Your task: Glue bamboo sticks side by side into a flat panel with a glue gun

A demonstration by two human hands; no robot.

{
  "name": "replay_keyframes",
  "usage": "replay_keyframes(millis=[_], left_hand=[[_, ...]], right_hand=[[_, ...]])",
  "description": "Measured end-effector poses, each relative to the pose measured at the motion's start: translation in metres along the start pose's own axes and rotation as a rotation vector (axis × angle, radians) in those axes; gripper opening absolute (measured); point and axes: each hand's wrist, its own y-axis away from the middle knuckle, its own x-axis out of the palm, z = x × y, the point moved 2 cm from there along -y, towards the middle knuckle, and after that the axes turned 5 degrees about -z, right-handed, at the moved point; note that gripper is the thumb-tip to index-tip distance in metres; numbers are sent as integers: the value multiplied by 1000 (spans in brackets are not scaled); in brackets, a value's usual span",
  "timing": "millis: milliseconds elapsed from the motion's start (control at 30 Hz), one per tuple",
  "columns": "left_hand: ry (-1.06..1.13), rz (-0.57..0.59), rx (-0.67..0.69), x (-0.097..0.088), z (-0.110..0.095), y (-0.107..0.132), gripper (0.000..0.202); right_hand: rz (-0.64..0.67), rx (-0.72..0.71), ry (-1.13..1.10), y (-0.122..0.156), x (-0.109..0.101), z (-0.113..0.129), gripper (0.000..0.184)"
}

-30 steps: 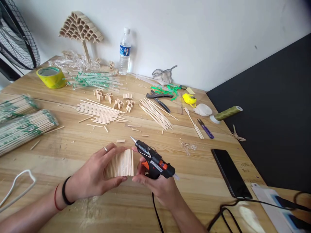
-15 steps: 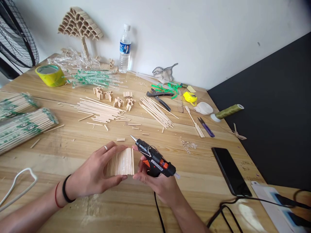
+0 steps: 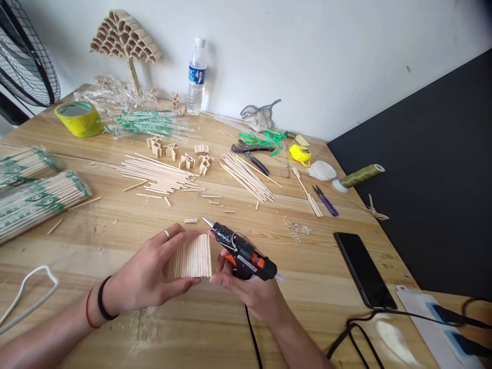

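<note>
My left hand [image 3: 148, 277] grips a small panel of short wooden sticks [image 3: 189, 258] glued side by side, thumb below and fingers along its top edge, just above the wooden table [image 3: 115, 230]. My right hand [image 3: 249, 292] is closed round a black and orange hot glue gun [image 3: 240, 251]. The gun's metal nozzle points up and left, past the panel's top right corner. A black cord [image 3: 251, 333] runs from the gun toward me.
Loose stick piles [image 3: 161, 177] [image 3: 246, 177], small stick pieces, pliers [image 3: 251, 154], purple snips [image 3: 325, 200], a thread spool [image 3: 359, 177], yellow tape [image 3: 79, 119], a water bottle [image 3: 196, 77], a phone [image 3: 363, 277], wrapped stick bundles [image 3: 34, 197] and a stick tree [image 3: 125, 43] are on the table.
Both hands keep their grips. The glue gun's nozzle has shifted slightly left and up, closer to the panel's top edge. The camera view has moved a little.
</note>
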Motion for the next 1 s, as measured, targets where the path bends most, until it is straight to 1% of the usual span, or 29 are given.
replay_keyframes(millis=[200, 367, 467, 600, 733, 1000], left_hand=[[16, -4, 20, 0, -1, -2, 70], [-2, 1, 22, 2, 1, -1, 65], [-16, 10, 16, 2, 1, -1, 65], [-22, 29, 18, 2, 1, -3, 64], [-25, 13, 20, 1, 1, -4, 65], [-51, 5, 35, 6, 3, -2, 63]], right_hand=[[2, -15, 24, -1, -2, -2, 40], [46, -17, 144, -3, -9, 2, 43], [49, -27, 203, -4, -11, 6, 41], [58, -61, 248, -3, -11, 11, 39], [67, -84, 286, -2, -11, 10, 37], [61, -125, 330, -3, -10, 10, 40]])
